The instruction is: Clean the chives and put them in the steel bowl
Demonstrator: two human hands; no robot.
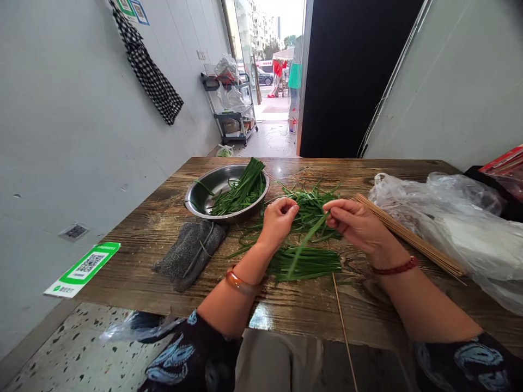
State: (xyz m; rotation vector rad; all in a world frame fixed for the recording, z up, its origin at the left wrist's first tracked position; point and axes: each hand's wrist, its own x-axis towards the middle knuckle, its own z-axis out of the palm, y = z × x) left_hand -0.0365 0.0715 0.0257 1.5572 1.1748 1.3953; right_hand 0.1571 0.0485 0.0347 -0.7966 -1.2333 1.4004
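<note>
A long flat chive leaf hangs from the pinched thumb and fingers of my right hand, its lower end slanting down to the left. To its left, my left hand is closed in a pinch; whatever lies between its fingertips is too small to make out. Behind both hands spreads a loose heap of green chives. Below them on the table is a row of chives laid side by side. One thin bamboo skewer reaches over the table's front edge.
A metal bowl holding more chives stands at the back left of the wooden table. Nearer lies a dark grey mesh cloth. On the right are a bundle of skewers and clear plastic bags.
</note>
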